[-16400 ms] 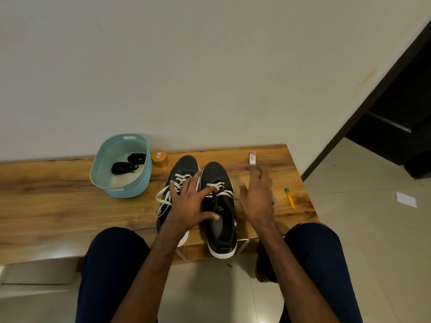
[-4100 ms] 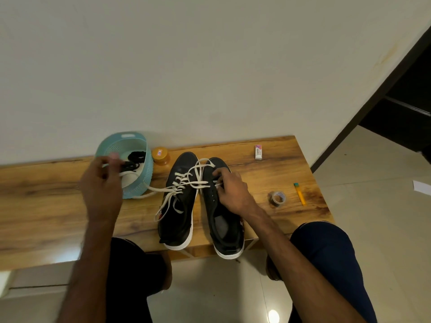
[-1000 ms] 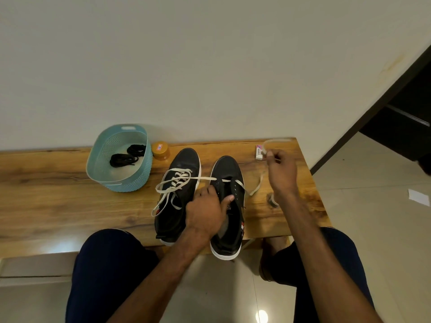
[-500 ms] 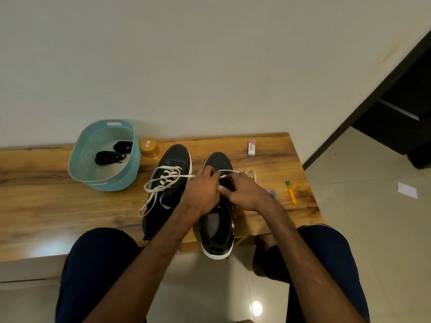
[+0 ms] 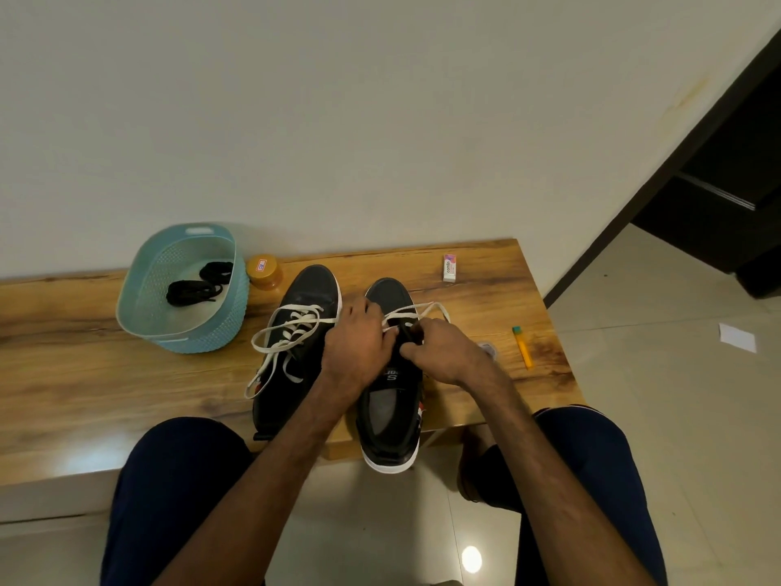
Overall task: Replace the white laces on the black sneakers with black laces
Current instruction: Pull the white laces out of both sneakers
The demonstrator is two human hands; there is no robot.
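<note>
A head-worn wide-angle camera looks forward and down, close over the wooden table (image 5: pixel 84 374).

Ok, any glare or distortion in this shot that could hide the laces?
Head view: bright glare spot on the floor, soft sheen on the bench near edge, which bows from the wide lens; white lace, left hand and right hand look sharp.

plain off-white wall (image 5: pixel 380 99); wooden bench (image 5: pixel 63 374) against it; glossy pale tiled floor (image 5: pixel 676 416); dark doorway (image 5: pixel 739 184) right.
</note>
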